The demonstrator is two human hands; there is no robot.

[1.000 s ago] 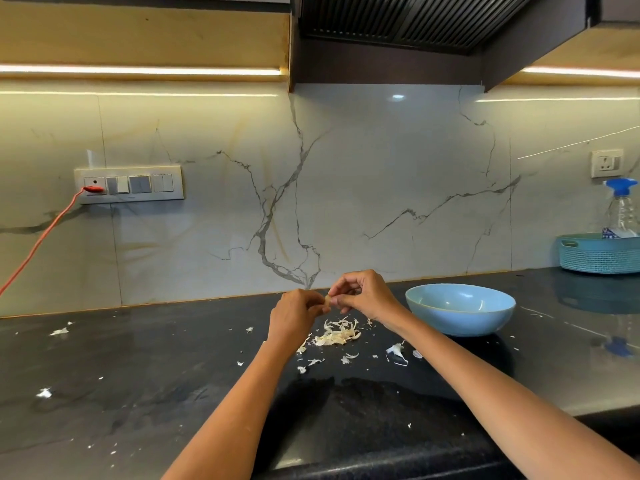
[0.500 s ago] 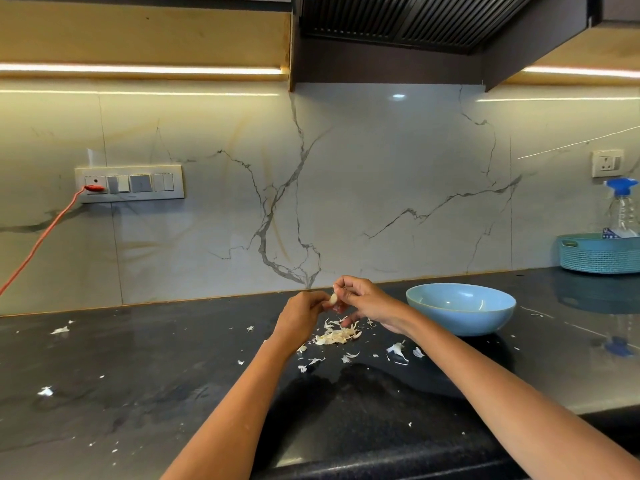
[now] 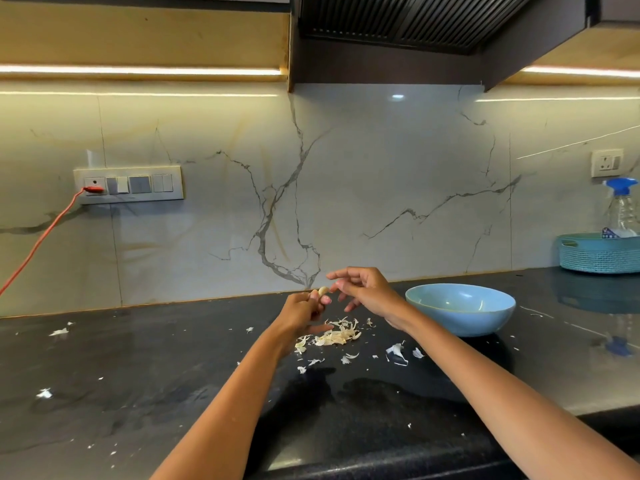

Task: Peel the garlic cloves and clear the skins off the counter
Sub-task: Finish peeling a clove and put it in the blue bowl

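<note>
— at mid-frame, what do the fingers hold?
— left hand (image 3: 300, 311) pinches a garlic clove (image 3: 323, 291); right hand (image 3: 363, 287) spread loose, just beside it.
— around them?
— garlic skins (image 3: 334, 336) piled on the counter (image 3: 138, 375) below; blue bowl (image 3: 460, 308) to the right.

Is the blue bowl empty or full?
Looks empty: the bowl shows only bare blue inside; its near inner wall is hidden.
</note>
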